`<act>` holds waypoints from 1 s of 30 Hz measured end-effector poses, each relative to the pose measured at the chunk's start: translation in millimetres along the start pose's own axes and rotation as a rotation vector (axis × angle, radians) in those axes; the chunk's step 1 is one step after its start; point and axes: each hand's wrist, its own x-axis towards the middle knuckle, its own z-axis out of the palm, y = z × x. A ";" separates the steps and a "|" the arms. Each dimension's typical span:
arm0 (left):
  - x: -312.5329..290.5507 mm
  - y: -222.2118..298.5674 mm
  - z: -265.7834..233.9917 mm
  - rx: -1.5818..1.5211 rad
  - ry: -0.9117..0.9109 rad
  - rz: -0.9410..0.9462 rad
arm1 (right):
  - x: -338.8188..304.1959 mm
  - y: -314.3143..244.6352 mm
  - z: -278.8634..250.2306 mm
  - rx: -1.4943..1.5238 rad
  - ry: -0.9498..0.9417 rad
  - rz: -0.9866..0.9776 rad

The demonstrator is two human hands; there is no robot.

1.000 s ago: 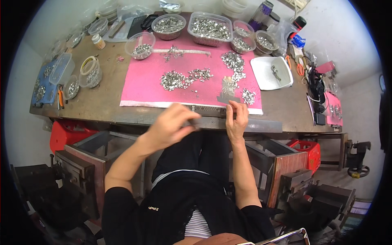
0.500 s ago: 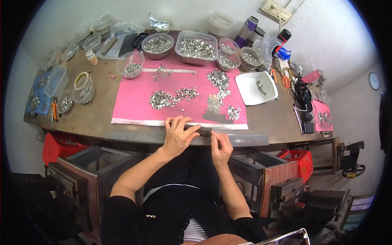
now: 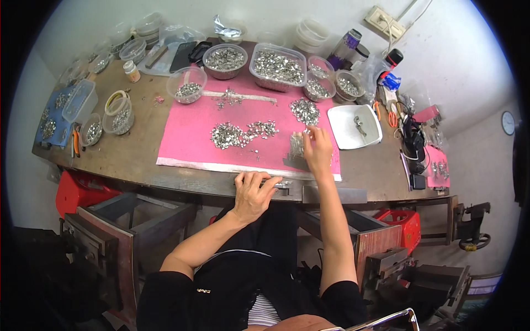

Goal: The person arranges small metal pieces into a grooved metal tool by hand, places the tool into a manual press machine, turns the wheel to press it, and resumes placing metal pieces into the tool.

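At the bench's front edge my left hand (image 3: 253, 194) is closed around a small dark metal block (image 3: 285, 191), and its fingers hide much of it. My right hand (image 3: 319, 150) reaches over the pink mat (image 3: 187, 135), fingertips pinched together beside a patch of thin pale metal pins (image 3: 296, 144). Whatever is between those fingertips is too small to make out. Just beyond this hand lies a heap of small shiny metal pieces (image 3: 305, 112). Another pile of bright metal bits (image 3: 226, 135) spreads over the middle of the mat.
Clear tubs full of metal pieces (image 3: 277, 65) line the back of the bench. A white square tray (image 3: 337, 124) stands right of the mat. A flat metal strip (image 3: 334, 195) lies along the front edge. Orange-handled pliers (image 3: 76, 142) lie at the left.
My right hand has left the metal block and moved forward and right to the pins on the mat. My left hand stays at the bench edge with the block. The whole view has shifted slightly.
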 end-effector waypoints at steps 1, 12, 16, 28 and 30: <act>-0.7 0.1 1.4 -0.003 -0.002 0.002 | 15.2 10.4 10.6 -0.018 0.008 0.000; 9.7 -1.4 -18.4 -0.082 -0.042 -0.060 | 20.5 -8.9 7.9 0.104 -0.185 0.076; 45.2 -53.4 -28.7 0.016 -0.042 -0.033 | -21.4 -37.4 -11.1 0.229 -0.496 0.199; 71.5 -93.9 -23.7 0.108 -0.234 0.036 | -38.2 -36.0 -17.7 0.042 -0.434 0.053; 71.2 -94.0 -25.1 0.104 -0.242 0.041 | -37.8 -39.8 -12.4 0.075 -0.368 0.064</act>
